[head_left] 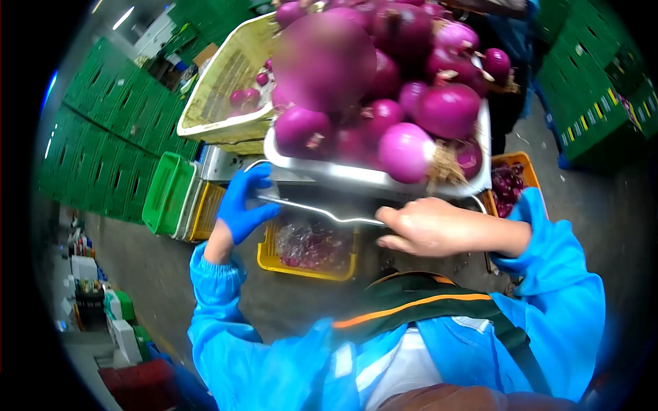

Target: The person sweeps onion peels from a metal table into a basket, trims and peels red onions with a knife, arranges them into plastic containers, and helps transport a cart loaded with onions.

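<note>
From where I stand, the white tray heaped with purple onions dominates the room, and a bent metal rod runs just in front of its near edge. The hands are apart: the blue-gloved left hand has thumb and fingers spread by the rod's left end, below the tray's near left corner; the bare right hand curls beside its right stretch, though I can't tell whether it grips. A cream crate stands by the tray's left edge, a yellow crate below its near edge, and green crates rise from the grey floor.
</note>
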